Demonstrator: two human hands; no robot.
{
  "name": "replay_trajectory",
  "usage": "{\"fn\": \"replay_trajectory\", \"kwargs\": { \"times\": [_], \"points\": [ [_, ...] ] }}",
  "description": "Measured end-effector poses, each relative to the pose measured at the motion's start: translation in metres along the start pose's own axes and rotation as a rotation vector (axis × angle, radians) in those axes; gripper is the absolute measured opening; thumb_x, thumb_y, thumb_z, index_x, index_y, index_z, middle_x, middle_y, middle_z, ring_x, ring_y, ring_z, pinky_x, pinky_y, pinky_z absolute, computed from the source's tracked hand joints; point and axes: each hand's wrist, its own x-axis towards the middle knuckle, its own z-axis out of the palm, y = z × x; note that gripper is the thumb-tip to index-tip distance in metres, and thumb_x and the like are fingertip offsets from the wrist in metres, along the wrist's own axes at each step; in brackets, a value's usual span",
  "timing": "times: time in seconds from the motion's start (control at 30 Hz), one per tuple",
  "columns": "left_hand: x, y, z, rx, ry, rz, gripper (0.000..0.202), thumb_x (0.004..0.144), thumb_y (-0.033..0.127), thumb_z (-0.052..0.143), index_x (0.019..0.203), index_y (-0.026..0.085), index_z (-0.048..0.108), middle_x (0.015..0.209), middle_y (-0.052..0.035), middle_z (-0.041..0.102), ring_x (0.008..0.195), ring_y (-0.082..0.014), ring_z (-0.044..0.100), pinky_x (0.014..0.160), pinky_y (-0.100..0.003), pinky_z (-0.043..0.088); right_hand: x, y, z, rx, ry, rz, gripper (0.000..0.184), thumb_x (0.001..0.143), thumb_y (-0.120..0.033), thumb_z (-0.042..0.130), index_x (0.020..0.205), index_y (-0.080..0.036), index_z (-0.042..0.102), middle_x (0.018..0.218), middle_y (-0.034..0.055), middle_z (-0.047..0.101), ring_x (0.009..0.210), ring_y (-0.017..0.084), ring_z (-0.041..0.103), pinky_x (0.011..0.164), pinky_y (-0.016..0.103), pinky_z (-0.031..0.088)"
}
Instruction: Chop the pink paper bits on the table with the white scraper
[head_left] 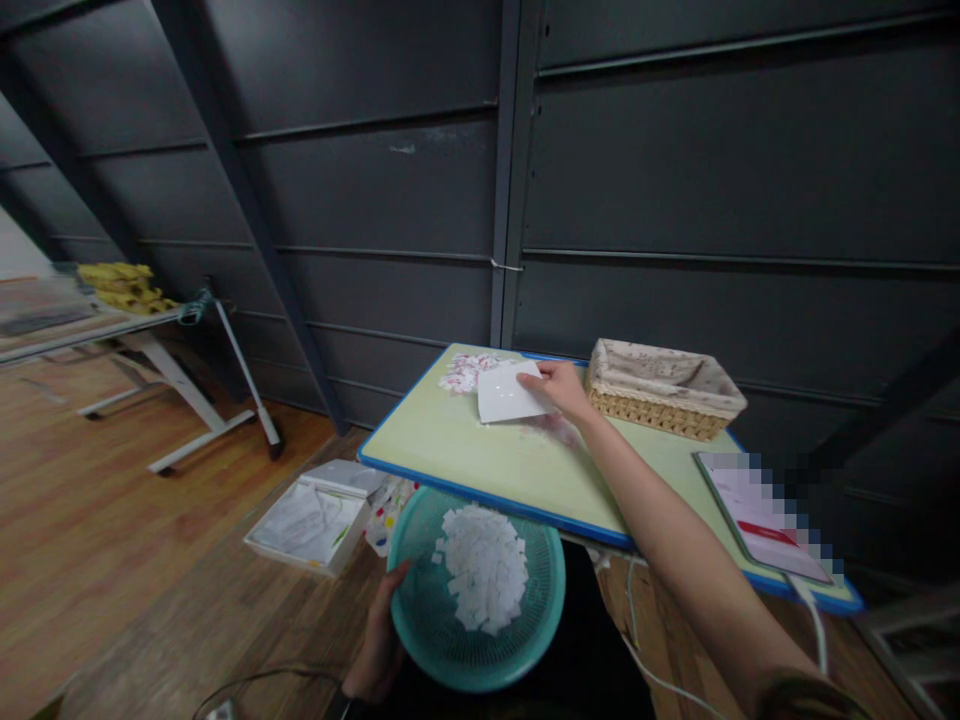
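My left hand [381, 640] grips the rim of a teal plastic basket [517, 640] held below the table's front edge; a heap of small white paper pieces [484, 565] lies inside it. My right hand [561, 388] reaches across the pale green table [465, 440] and pinches a white card [508, 394] by its right edge. The card lies against a small pile of white and pink paper scraps [466, 372] near the table's far edge.
A wicker basket with cloth lining [664, 388] stands at the table's back right. A tablet [765, 515] with a white cable lies at the front right. An open white box [315, 515] sits on the wooden floor; another table [112, 325] stands far left.
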Motion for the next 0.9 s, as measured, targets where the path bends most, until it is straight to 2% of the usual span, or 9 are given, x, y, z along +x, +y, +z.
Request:
{"fn": "replay_trajectory", "kwargs": {
  "times": [0.17, 0.27, 0.47, 0.63, 0.77, 0.9],
  "points": [
    [0.003, -0.002, -0.003, -0.020, 0.013, -0.008, 0.038, 0.075, 0.027, 0.064, 0.110, 0.012, 0.066, 0.101, -0.0112, 0.077, 0.116, -0.0339, 0.059, 0.097, -0.049, 0.048, 0.000, 0.000, 0.001, -0.052, -0.062, -0.027, 0.036, 0.063, -0.045, 0.063, 0.069, -0.010, 0.067, 0.060, 0.0021, 0.058, 0.053, 0.010, 0.043, 0.045, 0.021, 0.028],
    [0.006, -0.002, -0.007, -0.022, 0.010, -0.001, 0.037, 0.073, 0.024, 0.066, 0.108, 0.012, 0.067, 0.098, -0.0107, 0.078, 0.116, -0.0333, 0.059, 0.097, -0.047, 0.049, 0.000, -0.001, -0.002, -0.073, -0.084, -0.030, 0.035, 0.063, -0.045, 0.063, 0.065, -0.010, 0.066, 0.057, 0.0011, 0.055, 0.051, 0.010, 0.041, 0.045, 0.022, 0.025],
    [0.012, -0.004, -0.014, -0.022, -0.009, -0.023, 0.032, 0.075, 0.026, 0.066, 0.104, 0.014, 0.069, 0.104, -0.0086, 0.077, 0.114, -0.0314, 0.060, 0.099, -0.045, 0.048, 0.001, 0.001, -0.003, -0.028, -0.025, -0.015, 0.038, 0.063, -0.044, 0.062, 0.074, -0.008, 0.069, 0.064, 0.0035, 0.060, 0.055, 0.012, 0.045, 0.048, 0.023, 0.029],
    [0.005, 0.000, -0.007, 0.005, 0.017, -0.023, 0.028, 0.075, 0.027, 0.065, 0.099, 0.014, 0.070, 0.104, -0.0085, 0.077, 0.113, -0.0328, 0.061, 0.098, -0.049, 0.048, 0.001, 0.002, 0.006, -0.065, -0.033, -0.023, 0.037, 0.065, -0.045, 0.061, 0.073, -0.010, 0.068, 0.067, 0.0047, 0.062, 0.057, 0.013, 0.047, 0.048, 0.022, 0.029],
    [-0.001, 0.001, -0.002, -0.004, 0.009, 0.029, 0.025, 0.076, 0.026, 0.065, 0.099, 0.016, 0.069, 0.100, -0.0063, 0.078, 0.116, -0.0303, 0.059, 0.101, -0.044, 0.046, 0.000, 0.004, 0.009, -0.049, -0.035, -0.023, 0.039, 0.066, -0.047, 0.061, 0.073, -0.010, 0.068, 0.068, 0.0055, 0.063, 0.058, 0.014, 0.047, 0.048, 0.022, 0.030],
    [0.000, -0.001, -0.002, -0.019, 0.023, -0.005, 0.030, 0.075, 0.024, 0.065, 0.102, 0.013, 0.068, 0.101, -0.0094, 0.077, 0.119, -0.0309, 0.057, 0.102, -0.042, 0.044, 0.002, 0.008, 0.009, -0.039, 0.006, -0.034, 0.041, 0.066, -0.048, 0.061, 0.076, -0.009, 0.069, 0.071, 0.0066, 0.065, 0.060, 0.015, 0.050, 0.049, 0.023, 0.032]
  ]
}}
